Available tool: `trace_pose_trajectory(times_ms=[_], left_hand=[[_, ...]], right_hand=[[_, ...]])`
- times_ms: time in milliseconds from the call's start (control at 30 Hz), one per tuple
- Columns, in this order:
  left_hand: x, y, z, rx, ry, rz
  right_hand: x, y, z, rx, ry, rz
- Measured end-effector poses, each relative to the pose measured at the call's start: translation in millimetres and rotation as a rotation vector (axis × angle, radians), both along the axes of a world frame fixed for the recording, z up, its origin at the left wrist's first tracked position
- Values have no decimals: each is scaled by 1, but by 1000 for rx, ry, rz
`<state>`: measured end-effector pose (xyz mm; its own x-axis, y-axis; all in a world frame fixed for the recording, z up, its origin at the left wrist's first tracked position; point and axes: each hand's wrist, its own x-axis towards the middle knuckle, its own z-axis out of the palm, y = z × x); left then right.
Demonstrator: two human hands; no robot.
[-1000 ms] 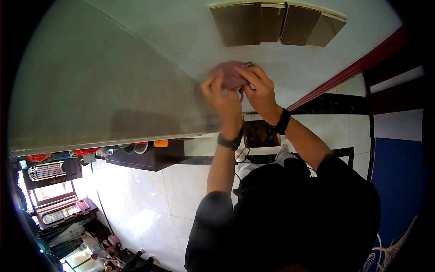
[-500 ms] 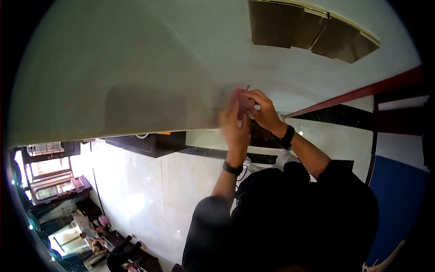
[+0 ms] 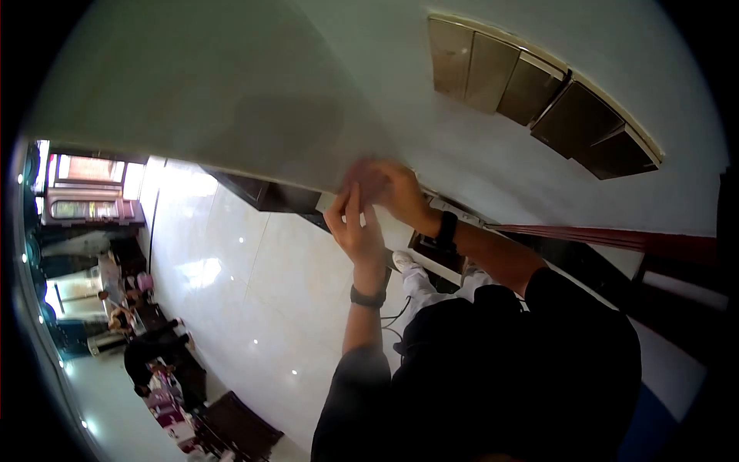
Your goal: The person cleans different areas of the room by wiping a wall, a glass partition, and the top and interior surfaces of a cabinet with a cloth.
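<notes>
A small pink item (image 3: 365,177), smeared by motion, is between my two hands in front of the pale wall. My left hand (image 3: 358,225) is below it, fingers pointing up and pressed against its lower side. From the right, my right hand (image 3: 400,192) grips it, and the fingertips are blurred. The item looks soft, like cloth or a small pouch, but its exact shape cannot be made out. Both wrists wear black bands.
Brownish-gold wall plates (image 3: 539,92) are at the upper right. A dark cabinet (image 3: 265,196) stands behind the wall's lower edge. Pale floor tiles (image 3: 231,285) lie to the left. Several people (image 3: 154,346) are around dark furniture far off at the lower left.
The view has turned and the wall plates now sit lower and further right. Both hands and the pink item have shifted down and left in view since half a second ago.
</notes>
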<state>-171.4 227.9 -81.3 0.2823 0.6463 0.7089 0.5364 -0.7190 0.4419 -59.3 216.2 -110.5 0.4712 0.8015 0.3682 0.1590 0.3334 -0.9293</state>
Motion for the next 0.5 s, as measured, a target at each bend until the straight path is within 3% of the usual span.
trace_pose_trajectory(times_ms=[200, 367, 500], left_hand=[[16, 8, 68, 52, -80, 12], [43, 16, 131, 275, -153, 61], [51, 17, 136, 286, -159, 44]], right_hand=[[4, 17, 64, 177, 45, -37], [18, 34, 130, 347, -54, -148], [27, 32, 149, 323, -96, -157]])
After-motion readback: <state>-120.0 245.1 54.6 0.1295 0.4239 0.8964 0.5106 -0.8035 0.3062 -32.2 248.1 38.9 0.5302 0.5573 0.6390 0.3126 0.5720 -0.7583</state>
